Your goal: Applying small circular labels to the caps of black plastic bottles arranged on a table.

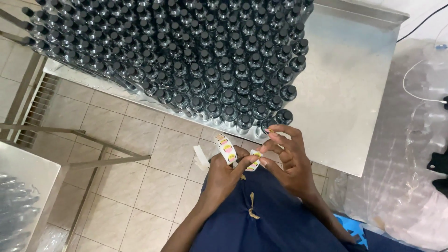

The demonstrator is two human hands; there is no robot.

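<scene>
Bottles [205,56] with black caps stand packed in tight rows over most of the steel desk [345,79], their front rank reaching right to its near edge. Only the right part of the desk is bare, a clear strip running from the back rim to the near corner. Both hands work just off that near edge, above the person's dark blue apron [266,214]. The left hand [224,172] has its grip closed on a strip of labels [226,148], which curls up from the fingers, with a loose white tail of backing paper [201,156] hanging to its left. The right hand [287,161] pinches one small label [255,161] between thumb and fingertips, its other fingers spread close to the nearest bottle. Beige tiled floor [140,186] lies open below, crossed by metal frame legs [88,144]. Clear plastic sheeting [410,163] covers the ground at right.
</scene>
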